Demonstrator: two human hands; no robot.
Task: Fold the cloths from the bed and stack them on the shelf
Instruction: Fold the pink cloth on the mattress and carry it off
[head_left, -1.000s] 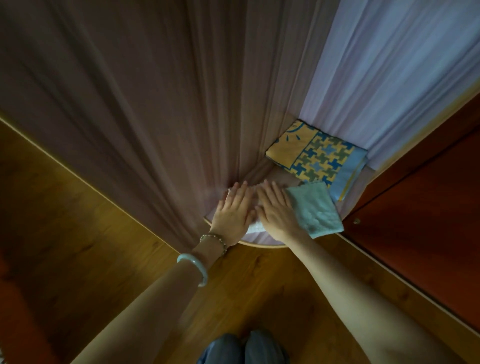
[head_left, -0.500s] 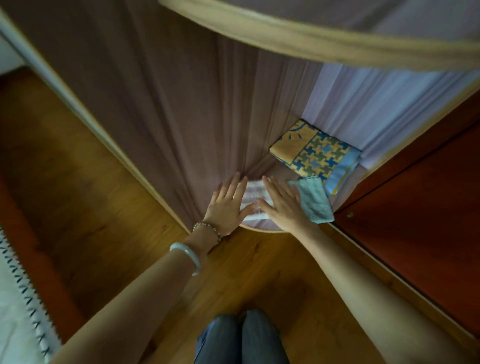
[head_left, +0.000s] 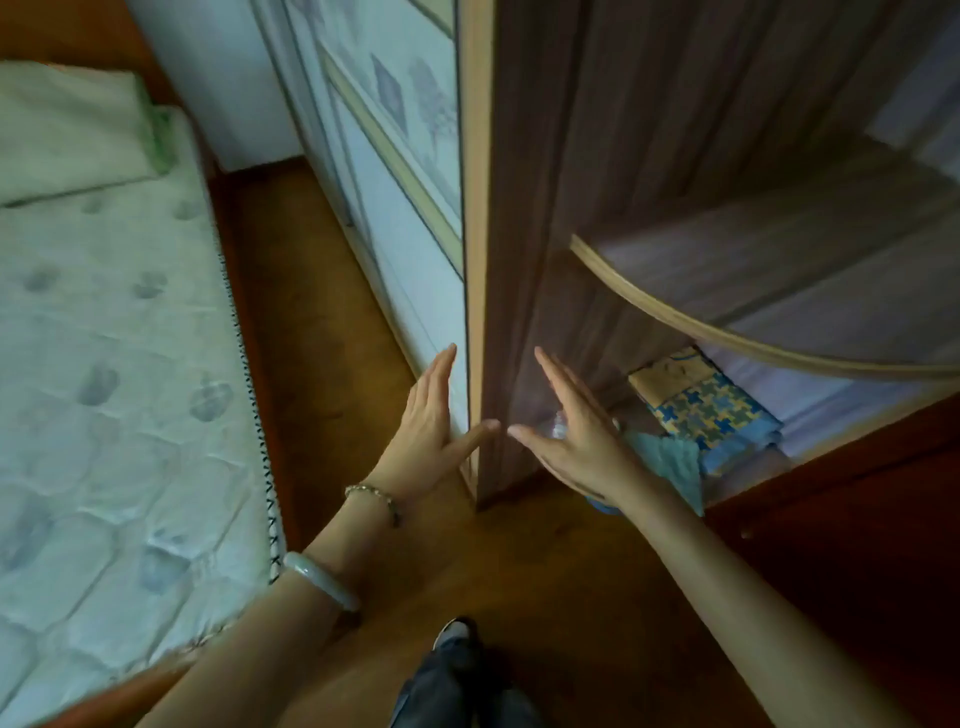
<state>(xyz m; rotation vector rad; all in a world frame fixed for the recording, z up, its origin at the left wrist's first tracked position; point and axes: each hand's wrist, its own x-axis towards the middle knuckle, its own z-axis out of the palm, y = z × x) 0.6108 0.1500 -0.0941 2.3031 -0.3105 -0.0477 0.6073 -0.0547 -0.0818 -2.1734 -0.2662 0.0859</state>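
Both hands hover with straight fingers and hold nothing. My left hand (head_left: 434, 423) is in front of the wardrobe's wooden side panel (head_left: 511, 291). My right hand (head_left: 574, 434) is just outside the low shelf (head_left: 748, 473). On that shelf lies a folded blue and yellow patterned cloth (head_left: 709, 402), with a folded light teal cloth (head_left: 672, 462) in front of it, partly hidden by my right wrist. A whitish cloth peeks out behind my right fingers. The bed (head_left: 109, 364) with its pale quilted mattress fills the left side.
A curved upper shelf (head_left: 779, 291) overhangs the low one. A pale patterned wardrobe door (head_left: 400, 171) stands left of the side panel. Wooden floor (head_left: 322, 322) runs between bed and wardrobe. A reddish-brown cabinet (head_left: 862, 519) is at the right. My shoe (head_left: 454, 631) shows below.
Both hands have lifted off the cloths on the low shelf and drawn back. My view has swung up and to the left, bringing the bed into sight.
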